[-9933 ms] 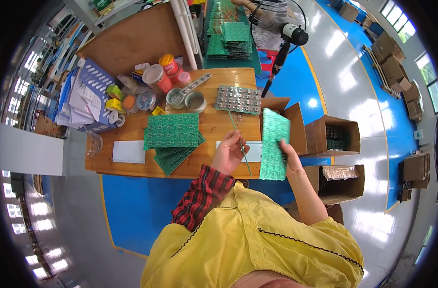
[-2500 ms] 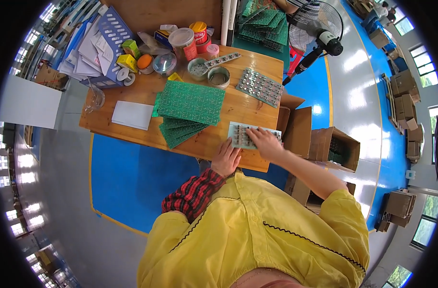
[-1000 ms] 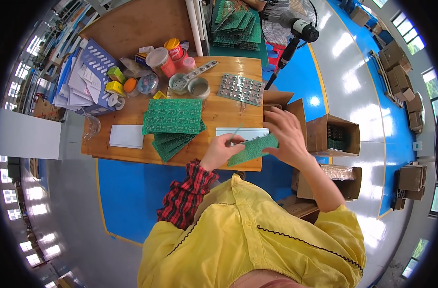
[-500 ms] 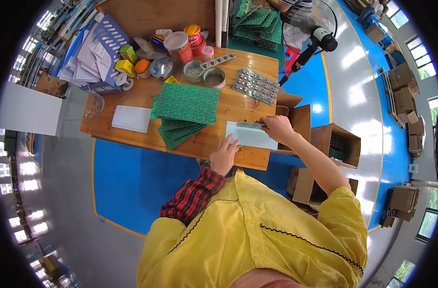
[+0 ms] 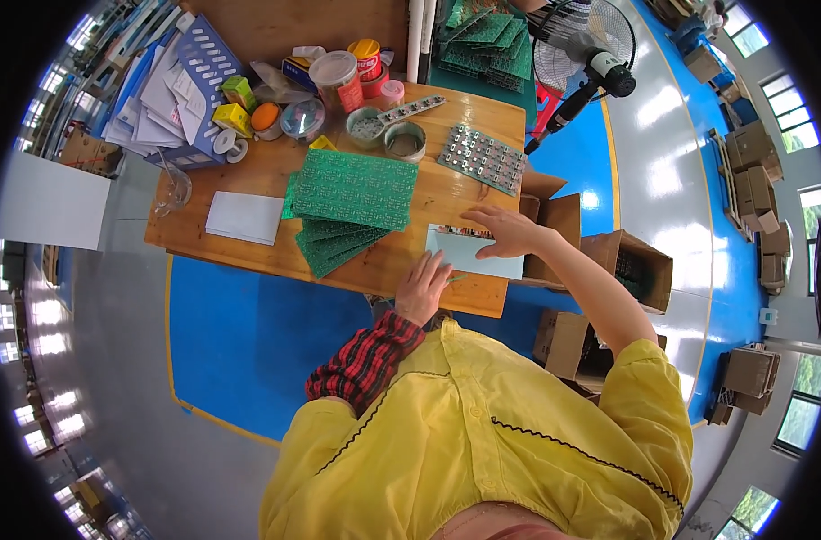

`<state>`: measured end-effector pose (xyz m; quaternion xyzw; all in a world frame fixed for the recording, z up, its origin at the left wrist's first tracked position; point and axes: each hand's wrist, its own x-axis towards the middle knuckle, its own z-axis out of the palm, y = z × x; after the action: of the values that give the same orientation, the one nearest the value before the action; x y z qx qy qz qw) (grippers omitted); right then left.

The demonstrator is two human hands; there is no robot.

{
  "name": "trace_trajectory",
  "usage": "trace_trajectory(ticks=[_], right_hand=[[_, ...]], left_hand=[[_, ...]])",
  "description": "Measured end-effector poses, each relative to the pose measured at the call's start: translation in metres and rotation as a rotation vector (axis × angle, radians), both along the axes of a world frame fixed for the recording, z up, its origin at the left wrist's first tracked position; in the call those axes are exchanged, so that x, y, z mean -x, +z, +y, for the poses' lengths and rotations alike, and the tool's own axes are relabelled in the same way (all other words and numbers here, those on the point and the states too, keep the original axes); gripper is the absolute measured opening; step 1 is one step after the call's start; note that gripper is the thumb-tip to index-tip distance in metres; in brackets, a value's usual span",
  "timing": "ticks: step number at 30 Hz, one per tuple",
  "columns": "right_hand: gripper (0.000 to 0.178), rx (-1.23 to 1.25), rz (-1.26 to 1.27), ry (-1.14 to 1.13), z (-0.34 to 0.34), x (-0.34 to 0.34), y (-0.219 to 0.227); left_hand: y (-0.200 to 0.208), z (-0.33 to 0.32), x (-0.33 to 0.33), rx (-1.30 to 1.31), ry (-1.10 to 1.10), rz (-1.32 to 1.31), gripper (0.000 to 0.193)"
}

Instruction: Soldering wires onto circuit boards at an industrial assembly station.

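Note:
A pale blue-white sheet or pad lies near the table's right front corner. At its far edge sits a narrow strip with small dark and reddish parts along it. My right hand reaches over the strip from the right, fingers stretched and apart; nothing shows in its grasp. My left hand rests at the pad's near left corner, its fingers extended. A thin green sliver shows beside its fingertips; whether the hand touches it is unclear. Left of the pad, green circuit boards lie in a fanned stack.
A populated board panel lies at the table's far right. Small tubs, jars and a blue file holder line the back. White paper is at left. Cardboard boxes and a fan stand to the right.
My right hand has let go of the strip at the pad's far edge and spread its fingers, moving slightly left. Small parts on the strip now show. My left hand has barely moved.

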<state>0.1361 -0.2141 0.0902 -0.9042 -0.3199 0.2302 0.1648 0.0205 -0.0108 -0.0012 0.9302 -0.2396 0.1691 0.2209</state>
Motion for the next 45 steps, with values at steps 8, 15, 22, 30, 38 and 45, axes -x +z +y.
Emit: trace_trajectory(ticks=[8, 15, 22, 30, 38, 45], right_hand=[[0.060, 0.005, -0.094, -0.137, 0.017, 0.047, -0.023], [0.052, 0.102, -0.477, -0.139, 0.027, 0.074, -0.037], [0.050, 0.018, 0.022, -0.195, 0.013, 0.038, -0.017], [0.049, -0.031, 0.074, -0.155, 0.007, 0.014, -0.013], [0.042, -0.339, 0.447, -0.449, -0.029, -0.043, 0.026], [0.039, -1.127, 1.015, -0.803, -0.032, 0.014, 0.059]], left_hand=[[-0.013, 0.000, 0.004, -0.025, -0.028, 0.012, 0.037], [-0.010, -0.003, 0.003, 0.009, -0.019, -0.034, 0.040], [-0.004, -0.002, 0.005, -0.033, -0.031, -0.020, 0.039], [0.000, -0.002, 0.004, -0.026, -0.032, 0.018, 0.036], [0.015, -0.005, -0.003, 0.236, 0.073, 0.182, 0.025], [0.103, -0.036, -0.042, 1.532, 0.207, 1.106, 0.022]])
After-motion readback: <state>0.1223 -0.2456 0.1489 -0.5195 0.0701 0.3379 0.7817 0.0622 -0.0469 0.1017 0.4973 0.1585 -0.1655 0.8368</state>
